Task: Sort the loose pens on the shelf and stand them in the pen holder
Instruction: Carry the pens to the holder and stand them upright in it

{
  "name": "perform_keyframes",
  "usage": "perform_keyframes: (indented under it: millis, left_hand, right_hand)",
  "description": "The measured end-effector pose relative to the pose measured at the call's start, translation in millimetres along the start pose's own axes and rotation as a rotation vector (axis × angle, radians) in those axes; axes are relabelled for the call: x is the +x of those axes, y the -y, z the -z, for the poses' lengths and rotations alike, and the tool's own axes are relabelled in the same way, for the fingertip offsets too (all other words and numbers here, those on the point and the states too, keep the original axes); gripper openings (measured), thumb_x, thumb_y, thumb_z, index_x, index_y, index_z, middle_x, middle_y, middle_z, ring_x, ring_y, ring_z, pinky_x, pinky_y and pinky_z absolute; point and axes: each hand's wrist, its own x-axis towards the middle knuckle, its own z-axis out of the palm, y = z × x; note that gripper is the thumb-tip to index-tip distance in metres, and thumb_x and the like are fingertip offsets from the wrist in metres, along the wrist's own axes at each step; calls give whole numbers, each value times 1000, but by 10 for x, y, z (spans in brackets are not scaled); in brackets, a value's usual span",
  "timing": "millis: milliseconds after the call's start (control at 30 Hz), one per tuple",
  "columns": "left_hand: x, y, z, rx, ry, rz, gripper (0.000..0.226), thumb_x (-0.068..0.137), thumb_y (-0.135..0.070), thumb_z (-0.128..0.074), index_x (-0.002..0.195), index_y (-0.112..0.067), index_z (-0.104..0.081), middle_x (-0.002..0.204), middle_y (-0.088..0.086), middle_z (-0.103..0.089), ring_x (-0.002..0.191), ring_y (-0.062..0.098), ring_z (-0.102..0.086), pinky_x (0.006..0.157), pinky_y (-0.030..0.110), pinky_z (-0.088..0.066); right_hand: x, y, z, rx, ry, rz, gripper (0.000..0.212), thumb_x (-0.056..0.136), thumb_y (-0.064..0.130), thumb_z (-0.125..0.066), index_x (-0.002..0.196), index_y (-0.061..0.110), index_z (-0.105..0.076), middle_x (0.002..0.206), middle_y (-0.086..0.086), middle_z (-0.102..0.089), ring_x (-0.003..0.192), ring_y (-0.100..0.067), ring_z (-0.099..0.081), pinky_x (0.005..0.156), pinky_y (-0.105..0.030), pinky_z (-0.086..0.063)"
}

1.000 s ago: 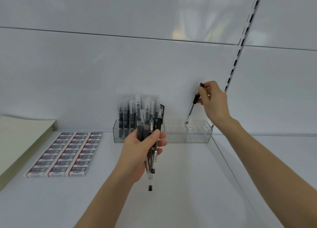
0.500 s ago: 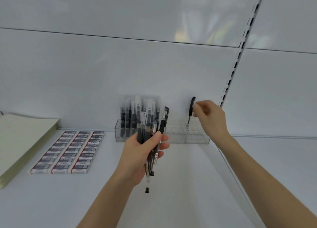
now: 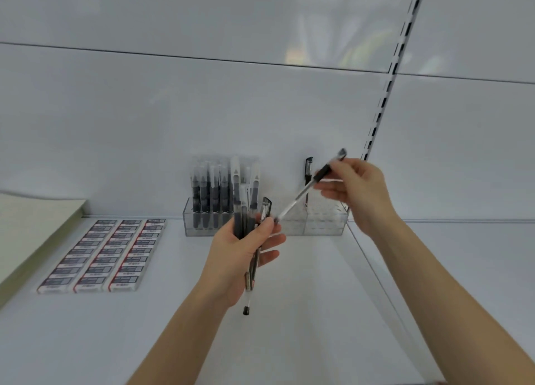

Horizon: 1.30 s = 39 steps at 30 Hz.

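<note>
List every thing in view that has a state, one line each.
left hand, grips pen bundle upright
right hand, pinches single pen, tilted, midair
pen holder, left part stocked with upright pens, right part holds one standing black pen
small boxes, flat in rows

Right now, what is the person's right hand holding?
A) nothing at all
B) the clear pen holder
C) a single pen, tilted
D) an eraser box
C: the right hand pinches one pen at a slant, while the left hand grips the bundle of pens.
</note>
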Motion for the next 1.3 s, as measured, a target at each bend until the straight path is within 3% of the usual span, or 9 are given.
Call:
perform_keyframes:
  millis: [167,300,500,667,767,867,1033,1200,1300]
  left_hand:
    - [16,27,43,38,-56,-7,10,84,-14,-63,92,-10,-59,62,-1,-53,53,9,-52,49,20,-47]
    - [27,33,61,33,-35,13,17,86,-5,-59,103,-4,-61,63,-1,-52,56,10,-50,50,19,-46]
    - [6,7,101,50,-15,2,10,85,-7,-60,94,-12,-62,70,2,-66,60,9,-64,58,23,-55]
    - [-32,-34,134,30,-6,-4,6,87,-12,-58,91,-10,-61,72,1,-73,62,9,-68,53,20,-54]
    - [-31,-44,132,19,-3,-3,6,87,-14,-57,89,-9,-61,74,2,-74,61,8,-68,50,19,-51]
    - [-22,-35,102,25,23,0,7,87,-14,-57,89,-8,-60,74,4,-73,60,8,-67,49,18,-50]
    - [-17,-4,20,49,93,-9,11,87,-12,-56,91,-2,-60,72,5,-72,63,12,-69,52,21,-53]
    - [35,46,62,188,14,-40,12,85,-12,-62,81,-5,-53,81,9,-66,82,19,-70,61,29,-59]
    - [40,61,77,272,-2,-46,12,84,-13,-63,80,-7,-53,74,6,-60,67,13,-67,52,24,-55]
  right_hand:
    - [317,-131,220,-286,-327,201,7,92,18,-48,94,11,-45,83,-2,-63,70,-17,-69,69,-34,-51]
    - [423,-201,183,-472,-223,254,7,94,20,-47,96,14,-45,90,-5,-62,77,-22,-66,69,-30,-48]
    - [483,-416,73,-778,-19,197,20,94,20,-48,105,3,-52,97,-12,-64,89,-32,-64,83,-42,-49]
    - [388,-387,63,-796,-76,158,29,90,27,-54,111,7,-53,94,0,-61,90,-20,-58,84,-39,-48]
    - [115,-296,26,-609,-142,220,23,87,28,-60,101,11,-61,85,2,-63,82,-14,-58,78,-30,-45]
    - [-208,-190,-106,-424,98,123,17,85,29,-62,76,15,-68,75,-1,-69,71,-11,-63,75,-32,-50]
    - [-413,-125,-238,-233,357,17,8,81,16,-67,77,23,-68,69,13,-69,69,3,-62,68,-13,-51]
    - [-131,-67,32,39,5,-22,5,89,12,-57,84,13,-56,78,-7,-69,54,-10,-66,55,-21,-55]
    - [88,-84,244,-90,-292,131,9,91,17,-55,85,21,-49,82,-7,-66,53,-8,-66,59,-26,-57]
